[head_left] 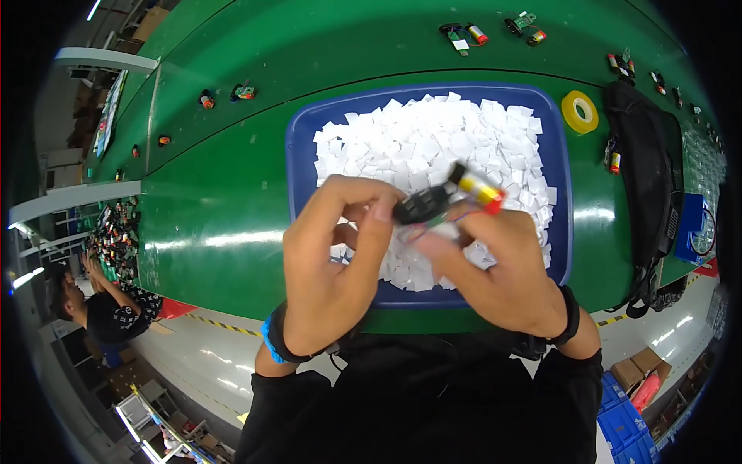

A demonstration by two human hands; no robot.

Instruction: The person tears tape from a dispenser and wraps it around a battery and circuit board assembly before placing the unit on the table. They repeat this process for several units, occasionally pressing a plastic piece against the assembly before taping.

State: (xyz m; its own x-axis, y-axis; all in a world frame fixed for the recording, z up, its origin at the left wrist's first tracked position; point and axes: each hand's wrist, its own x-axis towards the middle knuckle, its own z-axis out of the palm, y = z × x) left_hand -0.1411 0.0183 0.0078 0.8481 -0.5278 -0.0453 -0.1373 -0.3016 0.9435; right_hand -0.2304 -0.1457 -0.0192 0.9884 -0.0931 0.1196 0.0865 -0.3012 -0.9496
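Above the middle of a blue tray [300, 166], my left hand [332, 259] pinches the edge of a black round plastic part [421, 206] between thumb and fingers. Thin wires run by this part, and a small cylindrical battery [481, 190] with a yellow and red wrap hangs at its right, blurred by motion. My right hand [506, 267] has its thumb and fingers closed just below the battery. A whitish blur shows between those fingertips, but what they grip is unclear. Loose white square pieces [433, 139] fill the tray beneath both hands.
A yellow tape roll [580, 112] lies right of the tray, beside a black bag [643, 178]. Several similar battery assemblies [464, 37] are scattered over the green table [209, 201]. At far left, another person [108, 305] sits by a heap of parts [116, 240].
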